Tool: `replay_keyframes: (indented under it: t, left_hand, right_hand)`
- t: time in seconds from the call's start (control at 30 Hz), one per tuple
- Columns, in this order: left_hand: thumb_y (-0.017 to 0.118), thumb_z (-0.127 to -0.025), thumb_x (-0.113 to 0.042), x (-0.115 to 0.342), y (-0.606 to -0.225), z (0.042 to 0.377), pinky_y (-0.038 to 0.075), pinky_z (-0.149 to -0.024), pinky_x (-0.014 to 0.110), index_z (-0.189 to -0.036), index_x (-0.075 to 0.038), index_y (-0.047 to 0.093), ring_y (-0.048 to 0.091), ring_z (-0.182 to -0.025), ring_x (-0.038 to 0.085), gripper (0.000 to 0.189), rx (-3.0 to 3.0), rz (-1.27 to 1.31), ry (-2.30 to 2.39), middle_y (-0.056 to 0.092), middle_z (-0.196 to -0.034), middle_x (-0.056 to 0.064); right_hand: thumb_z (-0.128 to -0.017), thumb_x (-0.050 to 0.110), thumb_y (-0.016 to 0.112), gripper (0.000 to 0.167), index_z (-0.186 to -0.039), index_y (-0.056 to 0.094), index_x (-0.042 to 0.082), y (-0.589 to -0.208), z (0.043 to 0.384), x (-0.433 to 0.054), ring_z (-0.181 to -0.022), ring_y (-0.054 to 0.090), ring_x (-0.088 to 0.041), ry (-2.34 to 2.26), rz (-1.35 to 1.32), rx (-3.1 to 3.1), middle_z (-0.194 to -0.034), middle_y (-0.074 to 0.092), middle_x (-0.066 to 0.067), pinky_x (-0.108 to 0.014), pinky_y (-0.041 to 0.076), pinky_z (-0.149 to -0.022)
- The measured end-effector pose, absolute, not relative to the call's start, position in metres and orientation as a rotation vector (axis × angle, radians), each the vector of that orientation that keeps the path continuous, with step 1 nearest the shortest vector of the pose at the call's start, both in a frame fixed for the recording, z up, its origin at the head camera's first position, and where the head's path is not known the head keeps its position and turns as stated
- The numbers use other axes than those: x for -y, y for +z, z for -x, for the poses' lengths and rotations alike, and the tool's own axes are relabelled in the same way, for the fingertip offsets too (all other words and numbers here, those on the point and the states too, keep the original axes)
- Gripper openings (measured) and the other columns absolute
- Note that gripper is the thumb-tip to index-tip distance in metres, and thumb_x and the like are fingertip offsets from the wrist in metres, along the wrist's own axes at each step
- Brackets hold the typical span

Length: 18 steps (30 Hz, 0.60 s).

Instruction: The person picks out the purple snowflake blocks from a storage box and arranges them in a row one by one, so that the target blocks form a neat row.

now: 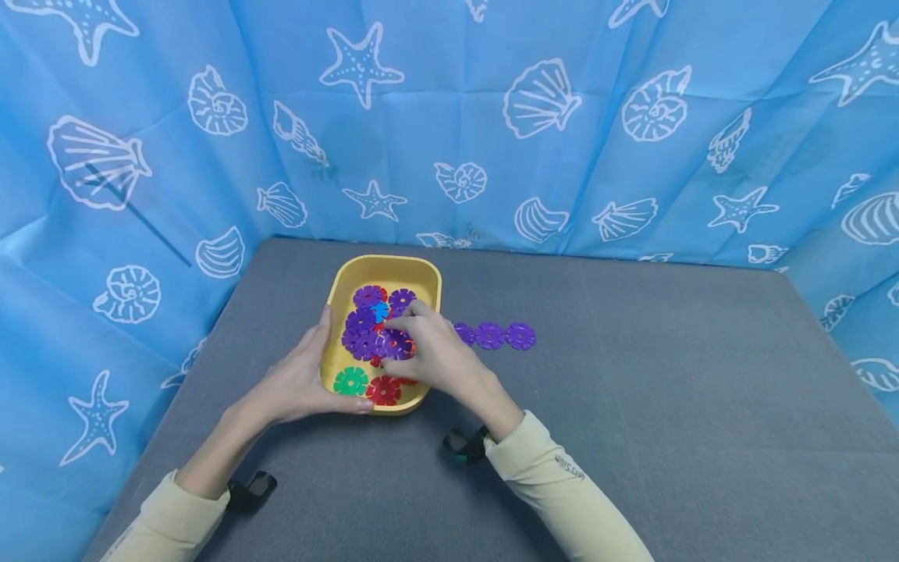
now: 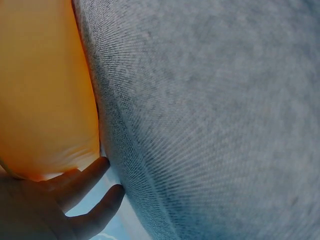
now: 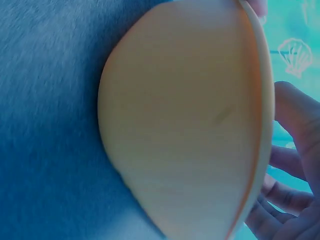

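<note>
A yellow tray (image 1: 382,260) with rounded corners holds several notched plastic discs: purple, red, one green disc (image 1: 350,382) and one blue disc (image 1: 380,312). My left hand (image 1: 298,382) grips the tray's near left corner, fingers along its left wall and thumb along the front rim. Over the tray's right rim reaches my right hand (image 1: 438,351), its thumb and fingers spread apart around a purple disc (image 1: 396,345) on the pile. In the right wrist view the tray wall hides the right fingertips (image 3: 280,160) partly.
Right of the tray, a row of purple discs (image 1: 489,336) lies on the grey table (image 1: 653,406), its left end partly behind the right hand. A blue curtain (image 1: 435,140) with shell and starfish prints hangs along the table's back and left side.
</note>
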<state>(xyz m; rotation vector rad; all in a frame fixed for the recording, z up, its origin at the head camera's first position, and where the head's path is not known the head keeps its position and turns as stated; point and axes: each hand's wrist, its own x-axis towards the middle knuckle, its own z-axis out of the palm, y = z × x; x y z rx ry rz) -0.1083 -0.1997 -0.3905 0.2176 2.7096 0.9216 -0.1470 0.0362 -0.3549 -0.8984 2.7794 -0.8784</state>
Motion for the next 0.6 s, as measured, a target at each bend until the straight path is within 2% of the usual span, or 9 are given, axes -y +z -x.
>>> replay_keyframes:
  t: [0.27, 0.6]
  left_hand:
    - [0.086, -0.065, -0.069, 0.200, -0.390, 0.108, 0.052, -0.097, 0.058, -0.163, -0.019, -0.016, 0.048, -0.133, 0.039, 0.150, -2.707, -0.198, 0.910, 0.022, -0.165, 0.021]
    - [0.086, -0.063, -0.071, 0.200, -0.391, 0.109, 0.051, -0.100, 0.060, -0.163, -0.020, -0.016, 0.046, -0.134, 0.037, 0.152, -2.706, -0.180, 0.910, 0.022, -0.166, 0.020]
  right_hand:
    - [-0.082, 0.025, 0.085, 0.051, -0.128, 0.072, 0.007, -0.352, 0.149, -0.058, -0.087, 0.052, -0.017, -0.950, 0.811, -2.806, -0.108, 0.062, -0.008, -0.023, 0.047, -0.064]
    - [-0.081, 0.022, 0.087, 0.051, -0.127, 0.072, 0.004, -0.352, 0.155, -0.087, -0.090, 0.057, -0.022, -1.042, 0.717, -2.840, -0.108, 0.063, -0.011, -0.028, 0.052, -0.074]
